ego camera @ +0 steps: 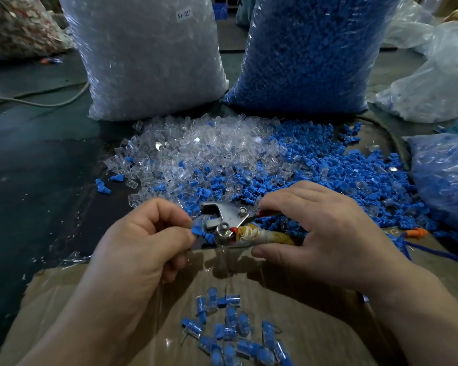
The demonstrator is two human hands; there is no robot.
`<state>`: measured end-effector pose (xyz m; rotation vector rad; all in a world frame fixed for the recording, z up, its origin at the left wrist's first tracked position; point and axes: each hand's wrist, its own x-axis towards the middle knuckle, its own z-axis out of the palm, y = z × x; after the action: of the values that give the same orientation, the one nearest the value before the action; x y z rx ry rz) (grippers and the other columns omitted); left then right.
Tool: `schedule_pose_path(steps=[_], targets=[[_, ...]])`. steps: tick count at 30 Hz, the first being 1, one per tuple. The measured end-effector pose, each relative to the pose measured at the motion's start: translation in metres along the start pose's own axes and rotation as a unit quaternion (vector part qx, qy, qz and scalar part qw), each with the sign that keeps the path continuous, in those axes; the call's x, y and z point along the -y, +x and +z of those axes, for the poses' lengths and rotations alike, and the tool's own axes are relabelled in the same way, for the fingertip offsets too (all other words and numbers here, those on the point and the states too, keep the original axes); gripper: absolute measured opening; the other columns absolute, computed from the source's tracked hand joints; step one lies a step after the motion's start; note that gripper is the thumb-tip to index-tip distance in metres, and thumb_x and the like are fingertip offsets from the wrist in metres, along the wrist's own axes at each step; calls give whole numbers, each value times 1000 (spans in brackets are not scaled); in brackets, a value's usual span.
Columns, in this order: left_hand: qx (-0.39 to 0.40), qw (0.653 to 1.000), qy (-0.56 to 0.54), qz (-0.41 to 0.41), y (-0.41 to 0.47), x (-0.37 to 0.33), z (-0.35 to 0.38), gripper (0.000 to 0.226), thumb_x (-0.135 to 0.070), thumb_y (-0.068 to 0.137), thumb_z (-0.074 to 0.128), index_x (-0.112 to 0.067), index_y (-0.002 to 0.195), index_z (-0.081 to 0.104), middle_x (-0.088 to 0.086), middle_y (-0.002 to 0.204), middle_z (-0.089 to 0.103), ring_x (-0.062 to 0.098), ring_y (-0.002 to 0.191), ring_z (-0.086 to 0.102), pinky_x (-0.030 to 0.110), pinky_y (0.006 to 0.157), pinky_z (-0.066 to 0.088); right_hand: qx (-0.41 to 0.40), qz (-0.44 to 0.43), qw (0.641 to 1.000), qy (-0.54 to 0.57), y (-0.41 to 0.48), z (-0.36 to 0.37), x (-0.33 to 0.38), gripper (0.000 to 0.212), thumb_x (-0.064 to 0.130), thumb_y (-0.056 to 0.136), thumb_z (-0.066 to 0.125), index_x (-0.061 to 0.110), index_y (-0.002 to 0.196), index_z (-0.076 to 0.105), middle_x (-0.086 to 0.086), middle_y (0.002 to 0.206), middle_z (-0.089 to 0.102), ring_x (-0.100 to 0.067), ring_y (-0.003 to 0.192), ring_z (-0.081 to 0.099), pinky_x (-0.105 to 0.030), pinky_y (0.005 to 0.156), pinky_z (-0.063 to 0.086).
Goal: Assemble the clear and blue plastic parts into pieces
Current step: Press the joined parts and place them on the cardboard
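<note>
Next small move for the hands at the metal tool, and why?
Probably squeeze the metal press tool shut. The left hand pinches a blue part at the tool's head, and the right hand grips its spread handles. Whether the part is fully seated there is hidden.

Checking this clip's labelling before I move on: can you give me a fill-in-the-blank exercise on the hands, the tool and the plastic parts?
The right hand grips the metal tool by its wrapped ____.
The part pinched by the left hand is ____ in colour.
The finished pieces lie on the ____ nearest the person.
The bag labelled SJ 017 holds ____ parts.
Missing words: handle, blue, cardboard, clear.
</note>
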<state>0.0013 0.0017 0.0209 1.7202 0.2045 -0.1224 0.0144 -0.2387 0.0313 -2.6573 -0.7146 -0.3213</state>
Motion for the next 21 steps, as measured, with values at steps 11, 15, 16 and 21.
schedule_pose_path(steps=[11, 15, 16, 21], targets=[[-11, 994, 105, 29, -7, 1, 17, 22, -22, 87, 70, -42, 79, 67, 4, 56, 68, 5, 37, 52, 12, 38, 40, 38, 134, 984, -113, 13, -1, 0, 59, 67, 82, 42, 30, 124, 59, 12, 123, 60, -17, 115, 46, -37, 103, 30], [-33, 990, 128, 56, -11, 4, 23, 14, -32, 82, 72, -44, 83, 66, -5, 59, 69, 3, 41, 55, 19, 41, 42, -29, 57, 996, -66, 9, 3, 36, 41, 60, 87, 39, 31, 101, 63, 13, 95, 65, -12, 91, 57, -38, 85, 47], [-35, 988, 137, 67, -12, 4, 23, 13, -33, 81, 72, -44, 84, 66, -7, 60, 69, 4, 43, 56, 22, 43, 43, -20, 28, 997, -62, 9, 6, 43, 35, 57, 89, 40, 30, 95, 62, 12, 89, 64, -12, 84, 57, -37, 80, 47], [-31, 981, 147, 126, -11, 6, 19, 8, -34, 77, 71, -39, 83, 68, -9, 65, 69, 7, 55, 62, 34, 56, 52, 2, -16, 999, -52, 8, 11, 53, 13, 30, 94, 57, 20, 91, 64, 4, 84, 62, -20, 77, 56, -37, 75, 43]])
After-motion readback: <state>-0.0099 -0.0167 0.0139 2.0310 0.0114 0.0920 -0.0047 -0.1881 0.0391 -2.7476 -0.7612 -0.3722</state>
